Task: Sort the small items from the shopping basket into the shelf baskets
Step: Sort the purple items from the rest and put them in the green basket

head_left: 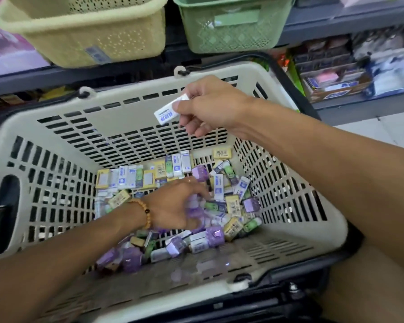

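A beige slotted shopping basket (126, 127) fills the middle of the head view. Its floor holds several small wrapped erasers (222, 190) in white, yellow, green and purple. My right hand (210, 106) hovers above the basket's far wall, pinching a white eraser with blue print (167, 113) between thumb and fingers. My left hand (175, 206), with a bead bracelet on the wrist, reaches down into the pile, fingers curled around purple erasers (196, 213). On the shelf above stand a yellow basket (91, 40) and a green basket (231, 31).
Grey shelf boards run behind the shopping basket. At the right, lower shelves hold boxes of packaged stationery (331, 82). A black frame (278, 290) sits under the basket's near edge, with pale floor tiles at the far right.
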Demonstrator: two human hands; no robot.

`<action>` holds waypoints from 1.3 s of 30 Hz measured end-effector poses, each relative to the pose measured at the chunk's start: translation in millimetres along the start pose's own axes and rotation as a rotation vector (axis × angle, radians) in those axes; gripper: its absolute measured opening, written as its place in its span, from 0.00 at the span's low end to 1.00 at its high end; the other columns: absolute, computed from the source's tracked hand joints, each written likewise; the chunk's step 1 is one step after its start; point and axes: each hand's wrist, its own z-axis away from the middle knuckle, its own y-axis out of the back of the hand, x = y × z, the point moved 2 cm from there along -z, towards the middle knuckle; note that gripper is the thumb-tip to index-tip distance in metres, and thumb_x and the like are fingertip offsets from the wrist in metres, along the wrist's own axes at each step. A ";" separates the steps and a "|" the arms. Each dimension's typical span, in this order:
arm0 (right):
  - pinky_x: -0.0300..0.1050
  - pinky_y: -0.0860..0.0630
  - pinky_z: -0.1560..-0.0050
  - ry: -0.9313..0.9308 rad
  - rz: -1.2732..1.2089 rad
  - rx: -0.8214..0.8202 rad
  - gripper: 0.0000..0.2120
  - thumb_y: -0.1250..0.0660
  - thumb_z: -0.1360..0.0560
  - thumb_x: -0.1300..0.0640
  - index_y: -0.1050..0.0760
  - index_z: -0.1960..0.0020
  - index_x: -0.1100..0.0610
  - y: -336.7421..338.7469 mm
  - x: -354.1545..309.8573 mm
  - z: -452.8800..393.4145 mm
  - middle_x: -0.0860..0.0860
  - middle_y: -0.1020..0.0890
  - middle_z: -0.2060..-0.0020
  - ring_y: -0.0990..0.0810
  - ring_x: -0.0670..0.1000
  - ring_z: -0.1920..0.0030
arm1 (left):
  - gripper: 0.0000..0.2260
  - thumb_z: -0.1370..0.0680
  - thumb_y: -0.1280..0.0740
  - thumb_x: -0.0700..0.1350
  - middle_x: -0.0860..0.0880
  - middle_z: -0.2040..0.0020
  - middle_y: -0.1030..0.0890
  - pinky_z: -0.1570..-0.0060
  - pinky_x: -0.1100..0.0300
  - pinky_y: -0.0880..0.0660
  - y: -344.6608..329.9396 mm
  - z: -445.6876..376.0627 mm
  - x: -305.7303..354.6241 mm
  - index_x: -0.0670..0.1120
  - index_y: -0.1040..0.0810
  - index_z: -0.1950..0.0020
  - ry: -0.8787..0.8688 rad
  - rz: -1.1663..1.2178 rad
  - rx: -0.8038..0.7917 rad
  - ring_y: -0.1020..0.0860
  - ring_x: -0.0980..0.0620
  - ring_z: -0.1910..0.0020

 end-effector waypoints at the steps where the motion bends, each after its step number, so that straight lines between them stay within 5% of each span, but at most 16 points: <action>1: 0.37 0.24 0.68 0.004 0.005 -0.001 0.11 0.37 0.20 0.59 0.23 0.44 0.66 0.1 -0.5 -0.3 0.53 0.21 0.65 0.21 0.45 0.70 | 0.24 0.31 0.28 0.51 0.57 0.44 0.27 0.44 0.61 0.28 2.0 6.2 -4.5 0.56 0.28 0.35 0.044 0.017 -0.052 0.27 0.56 0.45; 5: 0.36 0.23 0.68 0.017 0.052 0.007 0.09 0.37 0.19 0.58 0.23 0.46 0.64 -0.6 -1.7 -1.1 0.52 0.21 0.65 0.21 0.45 0.69 | 0.34 0.30 0.32 0.62 0.50 0.33 0.29 0.38 0.51 0.27 2.1 7.5 -9.0 0.58 0.41 0.27 0.194 0.003 -0.110 0.28 0.51 0.38; 9: 0.37 0.23 0.67 0.018 0.061 0.006 0.07 0.37 0.20 0.59 0.23 0.47 0.62 -1.1 -0.4 0.3 0.53 0.20 0.64 0.21 0.45 0.69 | 0.45 0.33 0.34 0.71 0.49 0.25 0.43 0.31 0.46 0.34 -22.4 -15.6 10.2 0.59 0.52 0.23 0.249 -0.049 -0.109 0.38 0.42 0.28; 14: 0.40 0.23 0.65 0.044 0.087 0.009 0.09 0.37 0.20 0.58 0.24 0.46 0.64 -0.3 -3.6 -0.8 0.54 0.20 0.63 0.21 0.47 0.68 | 0.58 0.36 0.28 0.68 0.49 0.21 0.59 0.26 0.40 0.50 -52.5 -34.6 30.4 0.58 0.67 0.24 0.384 0.033 -0.117 0.59 0.32 0.24; 19: 0.41 0.25 0.66 0.050 0.075 0.011 0.11 0.37 0.20 0.59 0.26 0.43 0.66 0.3 -6.2 -3.8 0.56 0.21 0.62 0.22 0.49 0.66 | 0.47 0.37 0.26 0.63 0.50 0.32 0.38 0.39 0.46 0.28 -59.3 -29.7 33.7 0.55 0.48 0.27 0.335 -0.067 0.037 0.38 0.40 0.36; 22: 0.41 0.25 0.67 0.043 0.082 0.014 0.12 0.37 0.20 0.59 0.27 0.42 0.68 1.8 -4.2 -5.0 0.56 0.21 0.62 0.23 0.49 0.66 | 0.39 0.37 0.25 0.62 0.52 0.37 0.36 0.46 0.55 0.34 -52.4 -23.7 26.6 0.56 0.41 0.33 0.274 -0.071 0.009 0.39 0.48 0.44; 26: 0.40 0.24 0.67 0.044 0.114 0.018 0.10 0.37 0.20 0.59 0.25 0.43 0.65 3.1 -1.8 -6.6 0.55 0.20 0.62 0.22 0.48 0.66 | 0.47 0.37 0.26 0.64 0.52 0.29 0.44 0.42 0.49 0.28 -55.5 -23.5 26.8 0.59 0.49 0.26 0.325 -0.091 -0.012 0.40 0.41 0.36; 30: 0.41 0.23 0.65 0.039 0.134 0.032 0.08 0.37 0.20 0.58 0.24 0.46 0.63 3.2 0.1 -7.4 0.53 0.20 0.64 0.21 0.46 0.69 | 0.53 0.32 0.27 0.62 0.49 0.21 0.60 0.32 0.39 0.36 -67.4 -35.6 43.5 0.57 0.62 0.23 0.415 -0.108 -0.037 0.48 0.32 0.27; 35: 0.42 0.22 0.64 0.049 0.145 0.044 0.09 0.37 0.20 0.58 0.24 0.45 0.64 6.3 2.2 -6.3 0.52 0.20 0.64 0.20 0.47 0.67 | 0.49 0.37 0.24 0.61 0.50 0.29 0.40 0.39 0.46 0.28 -60.4 -32.6 33.2 0.57 0.51 0.25 0.364 -0.121 0.012 0.39 0.40 0.36; 39: 0.41 0.23 0.65 0.044 0.155 0.030 0.09 0.37 0.20 0.58 0.24 0.45 0.63 5.9 5.0 -5.3 0.54 0.20 0.63 0.21 0.48 0.66 | 0.48 0.38 0.24 0.60 0.50 0.30 0.40 0.38 0.47 0.30 -56.1 -32.7 33.5 0.55 0.48 0.25 0.350 -0.081 -0.035 0.38 0.41 0.35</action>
